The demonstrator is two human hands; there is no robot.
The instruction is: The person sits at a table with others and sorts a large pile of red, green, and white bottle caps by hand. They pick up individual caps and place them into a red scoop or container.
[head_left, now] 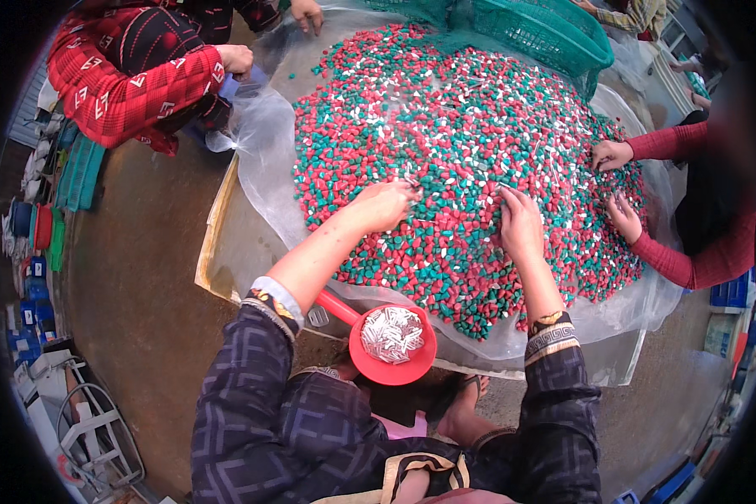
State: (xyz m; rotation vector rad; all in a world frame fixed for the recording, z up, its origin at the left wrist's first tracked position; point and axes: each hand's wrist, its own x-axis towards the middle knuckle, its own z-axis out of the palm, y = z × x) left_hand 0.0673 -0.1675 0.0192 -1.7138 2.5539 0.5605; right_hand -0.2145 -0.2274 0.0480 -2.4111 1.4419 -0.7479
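Observation:
A broad heap of small red, green and white plastic pieces (pixel 454 143) covers a clear plastic sheet (pixel 269 181) on a low table. My left hand (pixel 386 206) reaches into the heap's near part, fingertips pinched together; whatever they hold is too small to name. To its right, my right hand (pixel 522 223) touches the pieces with thumb and fingers drawn close, and its grip is likewise unclear. Between my forearms, at the near edge, sits a red plastic dipper (pixel 368 372) with its handle pointing up-left. Slim white pieces (pixel 392 334) fill its bowl.
A co-worker's two hands (pixel 617 189) work in the heap at the right. Another person in a red checked sleeve (pixel 143 97) sits at the upper left. Large green mesh baskets (pixel 554 34) stand at the far side. Crates and tools (pixel 38 319) line the left wall.

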